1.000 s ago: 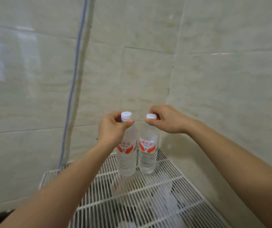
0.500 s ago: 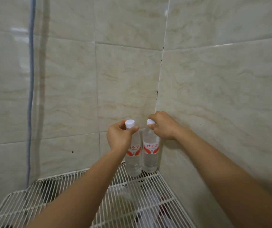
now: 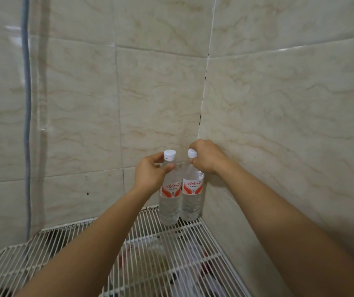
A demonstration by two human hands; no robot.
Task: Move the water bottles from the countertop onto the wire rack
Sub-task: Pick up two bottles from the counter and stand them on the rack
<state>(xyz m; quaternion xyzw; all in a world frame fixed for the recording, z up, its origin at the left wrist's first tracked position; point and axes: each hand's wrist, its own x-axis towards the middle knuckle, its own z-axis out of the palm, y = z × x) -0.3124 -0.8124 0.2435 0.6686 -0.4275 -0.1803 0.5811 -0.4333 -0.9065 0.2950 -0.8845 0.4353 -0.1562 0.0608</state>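
Two clear water bottles with white caps and red-and-white labels stand upright side by side on the white wire rack (image 3: 193, 239), in its far right corner against the tiled walls. My left hand (image 3: 150, 176) grips the neck of the left bottle (image 3: 170, 200) just under its cap. My right hand (image 3: 208, 157) holds the right bottle (image 3: 192, 198) at its neck and cap, fingers curled round it. Both bottle bases rest on the rack wires.
Beige marble-look tiled walls (image 3: 279, 125) meet in a corner right behind the bottles. A grey cable (image 3: 27, 116) runs down the left wall. Blurred items (image 3: 156, 260) show through the wires on a level below the rack.
Both hands have carried the bottles further back into the rack's far right corner, and the bottles now stand on the wires. The camera view has shifted left and up.
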